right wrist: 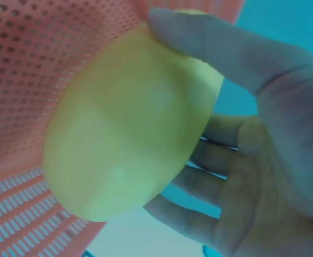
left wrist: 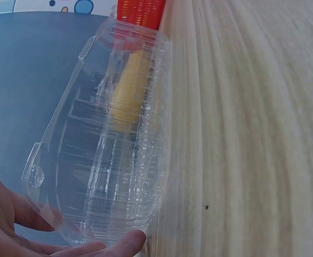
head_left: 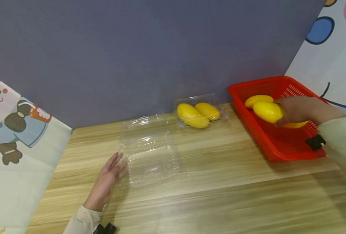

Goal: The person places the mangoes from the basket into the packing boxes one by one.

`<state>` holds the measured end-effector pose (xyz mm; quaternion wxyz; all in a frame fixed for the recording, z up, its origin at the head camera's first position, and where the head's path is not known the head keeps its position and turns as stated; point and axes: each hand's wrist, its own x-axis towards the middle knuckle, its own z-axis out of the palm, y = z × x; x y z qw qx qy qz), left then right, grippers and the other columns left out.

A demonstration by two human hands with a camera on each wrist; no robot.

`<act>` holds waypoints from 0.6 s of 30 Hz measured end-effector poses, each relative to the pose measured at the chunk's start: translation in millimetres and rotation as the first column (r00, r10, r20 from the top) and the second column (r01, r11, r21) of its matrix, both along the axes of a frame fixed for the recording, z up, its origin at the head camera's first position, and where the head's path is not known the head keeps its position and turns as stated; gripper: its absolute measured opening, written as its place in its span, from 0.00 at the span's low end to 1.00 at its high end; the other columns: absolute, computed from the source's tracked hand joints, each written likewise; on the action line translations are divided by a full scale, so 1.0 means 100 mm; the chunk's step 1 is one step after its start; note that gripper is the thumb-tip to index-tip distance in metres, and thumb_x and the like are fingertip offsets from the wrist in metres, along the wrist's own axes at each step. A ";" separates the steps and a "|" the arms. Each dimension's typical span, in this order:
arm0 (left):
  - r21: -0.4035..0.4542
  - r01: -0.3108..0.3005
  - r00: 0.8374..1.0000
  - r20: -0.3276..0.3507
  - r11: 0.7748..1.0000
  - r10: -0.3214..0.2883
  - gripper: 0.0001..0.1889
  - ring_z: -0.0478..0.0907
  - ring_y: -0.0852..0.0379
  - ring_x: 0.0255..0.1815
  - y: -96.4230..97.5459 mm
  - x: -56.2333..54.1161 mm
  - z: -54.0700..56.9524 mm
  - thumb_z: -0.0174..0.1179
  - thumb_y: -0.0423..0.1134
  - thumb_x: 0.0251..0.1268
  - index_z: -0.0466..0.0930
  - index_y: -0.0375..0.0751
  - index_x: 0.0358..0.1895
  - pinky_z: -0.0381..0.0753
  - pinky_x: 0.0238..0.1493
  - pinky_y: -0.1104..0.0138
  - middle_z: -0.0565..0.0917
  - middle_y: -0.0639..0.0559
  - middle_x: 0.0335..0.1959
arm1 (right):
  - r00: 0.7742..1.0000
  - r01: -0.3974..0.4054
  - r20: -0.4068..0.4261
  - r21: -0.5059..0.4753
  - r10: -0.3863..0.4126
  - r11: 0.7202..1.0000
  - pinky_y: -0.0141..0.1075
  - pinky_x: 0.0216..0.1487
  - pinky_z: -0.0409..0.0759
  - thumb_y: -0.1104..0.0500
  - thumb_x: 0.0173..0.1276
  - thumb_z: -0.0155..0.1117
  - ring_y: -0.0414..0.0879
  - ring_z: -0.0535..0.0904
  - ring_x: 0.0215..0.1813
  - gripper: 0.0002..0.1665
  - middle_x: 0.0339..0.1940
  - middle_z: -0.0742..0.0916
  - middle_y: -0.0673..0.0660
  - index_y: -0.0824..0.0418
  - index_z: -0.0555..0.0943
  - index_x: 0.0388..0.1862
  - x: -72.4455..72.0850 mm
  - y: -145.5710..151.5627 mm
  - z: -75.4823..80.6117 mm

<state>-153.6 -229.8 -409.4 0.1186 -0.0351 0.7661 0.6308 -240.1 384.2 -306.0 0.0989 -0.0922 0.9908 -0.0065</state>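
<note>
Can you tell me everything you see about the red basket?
The red basket looks like plastic, with an open top, a smooth rim and walls full of little holes and slots. It stands upright on the wooden table, on the right, near the grey wall. Yellow fruits lie inside, and the right grip holds another yellow fruit at its opening. I can't tell whether the basket touches the wall.

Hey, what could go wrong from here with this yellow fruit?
The smooth fruit might slip from the right hand.
It could knock the basket or the fruit beside it on the way out.
The open box looks flimsy, so the left hand beside it might nudge it.
</note>
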 end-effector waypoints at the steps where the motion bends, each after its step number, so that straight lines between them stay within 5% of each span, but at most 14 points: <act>1: -0.001 -0.001 1.000 0.001 1.000 0.001 0.31 0.55 0.40 0.79 0.00 0.00 0.00 0.30 0.31 0.80 0.32 0.38 0.81 0.71 0.72 0.57 0.46 0.45 0.83 | 1.000 0.005 -0.004 0.003 -0.005 1.000 0.57 0.47 0.78 0.39 0.45 0.80 0.56 0.76 0.44 0.52 0.42 0.84 0.59 0.70 0.74 0.60 0.00 -0.02 0.02; 18: -0.004 0.005 1.000 -0.008 1.000 -0.005 0.31 0.56 0.40 0.79 0.00 0.00 0.00 0.30 0.30 0.80 0.32 0.38 0.81 0.73 0.70 0.60 0.46 0.45 0.83 | 0.994 0.083 -0.078 0.022 -0.081 0.996 0.59 0.46 0.78 0.28 0.53 0.70 0.62 0.74 0.49 0.61 0.55 0.79 0.73 0.72 0.64 0.68 0.24 -0.41 0.33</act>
